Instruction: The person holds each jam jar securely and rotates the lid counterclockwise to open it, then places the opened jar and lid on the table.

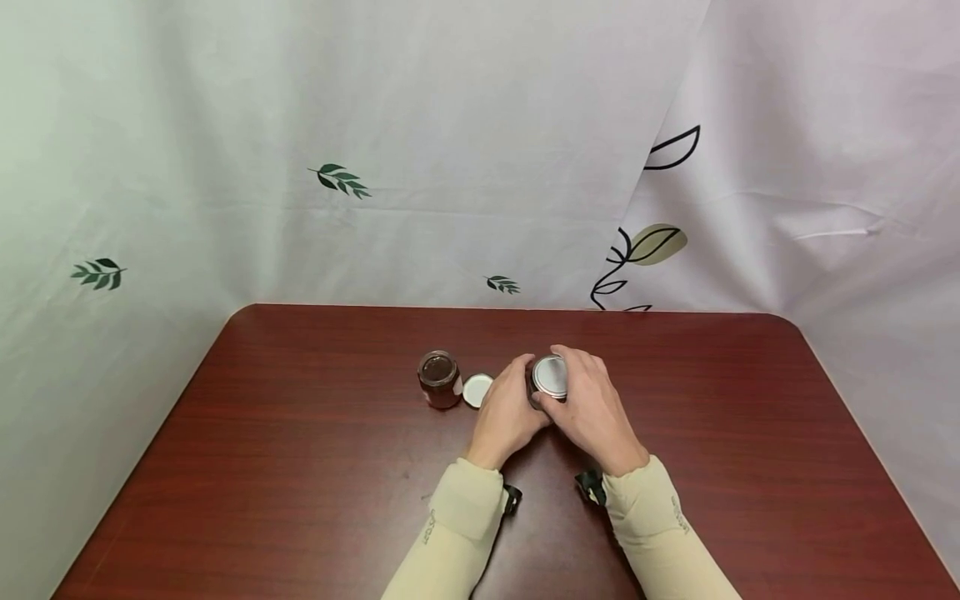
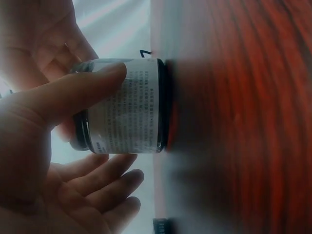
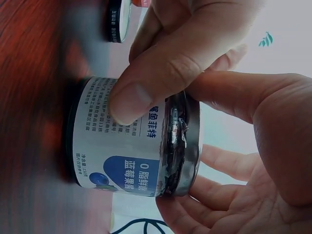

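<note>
A glass jam jar [image 3: 131, 146] with a white label picturing blueberries and a silver lid [image 1: 550, 377] is upright at the tabletop, between both hands. My left hand [image 1: 510, 417] holds its body, the thumb [image 2: 105, 83] lying on the label's small print. From the other side my right hand [image 1: 596, 408] grips the lid, thumb on the near edge and fingers around the far side. To the left stands a second jar [image 1: 438, 379], uncapped, with dark contents. Beside it a loose lid [image 1: 477, 390] lies with its white inside up, partly near my left hand.
The reddish-brown wooden table [image 1: 300, 483] ends at a straight back edge with rounded corners. Behind it hangs a pale curtain [image 1: 450, 125] with leaf prints. Dark straps [image 1: 591, 487] sit at the wrists.
</note>
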### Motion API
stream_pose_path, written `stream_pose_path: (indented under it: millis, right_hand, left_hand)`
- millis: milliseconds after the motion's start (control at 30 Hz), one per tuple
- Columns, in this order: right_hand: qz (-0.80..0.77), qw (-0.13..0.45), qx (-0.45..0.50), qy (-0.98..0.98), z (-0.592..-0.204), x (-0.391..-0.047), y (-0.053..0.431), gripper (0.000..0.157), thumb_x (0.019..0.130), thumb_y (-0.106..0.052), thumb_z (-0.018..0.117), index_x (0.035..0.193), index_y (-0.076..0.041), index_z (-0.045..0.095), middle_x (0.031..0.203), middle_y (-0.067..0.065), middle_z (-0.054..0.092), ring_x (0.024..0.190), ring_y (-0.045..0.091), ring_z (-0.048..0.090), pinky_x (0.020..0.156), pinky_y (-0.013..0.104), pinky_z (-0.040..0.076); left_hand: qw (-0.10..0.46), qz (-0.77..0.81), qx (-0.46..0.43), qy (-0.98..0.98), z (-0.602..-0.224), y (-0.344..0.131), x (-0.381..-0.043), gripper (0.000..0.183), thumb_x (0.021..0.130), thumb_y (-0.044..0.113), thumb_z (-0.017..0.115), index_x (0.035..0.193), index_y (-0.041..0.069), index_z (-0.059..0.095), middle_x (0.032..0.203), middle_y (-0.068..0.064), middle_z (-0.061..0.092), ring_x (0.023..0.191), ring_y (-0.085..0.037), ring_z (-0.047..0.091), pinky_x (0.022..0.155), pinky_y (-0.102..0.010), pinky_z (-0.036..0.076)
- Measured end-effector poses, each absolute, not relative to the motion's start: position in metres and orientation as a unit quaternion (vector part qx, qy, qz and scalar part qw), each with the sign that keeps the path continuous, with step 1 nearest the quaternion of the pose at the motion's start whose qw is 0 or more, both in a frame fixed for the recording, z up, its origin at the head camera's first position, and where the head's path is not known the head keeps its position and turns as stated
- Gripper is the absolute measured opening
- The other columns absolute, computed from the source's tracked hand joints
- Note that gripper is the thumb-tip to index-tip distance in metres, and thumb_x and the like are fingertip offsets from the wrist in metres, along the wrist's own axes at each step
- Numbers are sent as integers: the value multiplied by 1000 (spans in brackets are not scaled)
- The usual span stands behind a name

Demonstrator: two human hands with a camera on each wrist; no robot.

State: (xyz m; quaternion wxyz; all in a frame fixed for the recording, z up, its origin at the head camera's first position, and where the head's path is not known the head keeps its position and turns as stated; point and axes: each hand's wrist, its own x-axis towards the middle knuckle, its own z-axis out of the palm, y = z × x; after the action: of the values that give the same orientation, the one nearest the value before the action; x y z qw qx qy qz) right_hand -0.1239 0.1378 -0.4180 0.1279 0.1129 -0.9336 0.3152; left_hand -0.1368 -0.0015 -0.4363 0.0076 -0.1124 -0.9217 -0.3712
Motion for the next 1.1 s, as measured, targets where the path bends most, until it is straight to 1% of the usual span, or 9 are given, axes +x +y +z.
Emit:
stream_pose_path:
  millis: [400, 633, 867, 1100]
  right_hand:
    - [310, 125, 111, -936, -419, -125, 139, 64, 79, -13, 85, 133, 6, 55, 128, 25, 60, 119, 44, 52, 98, 52, 44]
    - [316, 126, 110, -934, -420, -126, 138, 67, 78, -12, 85, 135, 6, 54, 129, 26, 59, 118, 45, 53, 99, 52, 43]
    - [318, 131, 113, -932, -420, -126, 138, 67, 78, -11, 84, 135, 6, 53, 127, 26, 60, 114, 45, 54, 95, 52, 45]
    - [319, 135, 109, -932, -419, -126, 138, 71, 75, -11, 84, 136, 4, 52, 124, 25, 62, 110, 44, 56, 89, 52, 47]
  left_hand:
    - [10, -366, -113, -924, -439, 2, -139, 67, 75, 12, 83, 136, 5, 56, 128, -10, 65, 114, -26, 64, 96, -41, 50]
    - [-5, -351, -112, -930, -439, 2, -142, 64, 77, 14, 82, 135, 4, 57, 127, -12, 66, 115, -26, 64, 97, -41, 49]
    - [1, -350, -115, -930, -438, -2, -140, 59, 77, 17, 83, 130, 4, 61, 122, -11, 68, 112, -27, 65, 94, -42, 50]
    - [1, -343, -118, -932, -439, -3, -142, 58, 77, 20, 84, 129, 5, 62, 121, -10, 68, 111, -26, 65, 94, -42, 51]
